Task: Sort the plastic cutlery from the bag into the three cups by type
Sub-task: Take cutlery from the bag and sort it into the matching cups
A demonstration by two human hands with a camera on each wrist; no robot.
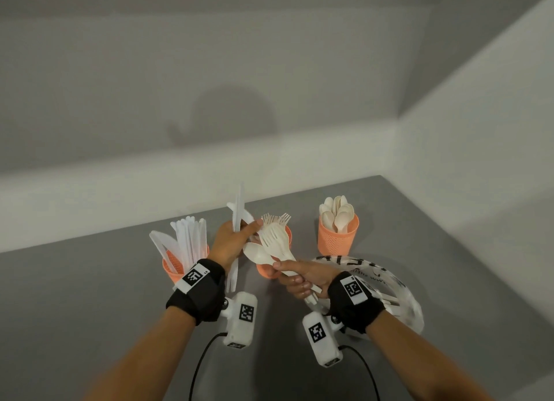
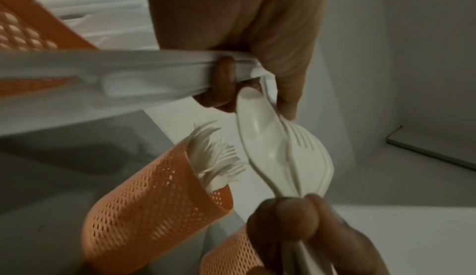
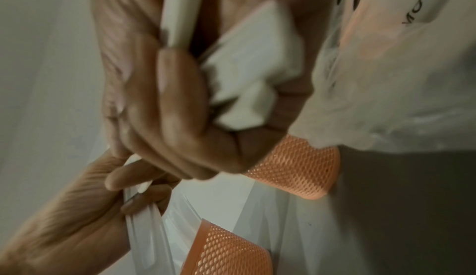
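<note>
- Left hand [image 1: 229,241], frame centre: grips clear knives [image 1: 236,220] mid-length — thin, springy, slick.
- Right hand [image 1: 302,277]: clenches a bundle of cream forks and spoons [image 1: 269,244] by the handles, over the middle cup [image 1: 271,270]. Light, stiff; hold the handles, as loose heads likely fan out.
- Bag [image 1: 398,289]: lower right on the worktop [image 1: 90,280].

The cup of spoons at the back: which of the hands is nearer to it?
Right. The right hand grips a bunch of forks and spoons in front of the spoon cup; the left hand, gripping knives, is beyond the fork cup.
</note>
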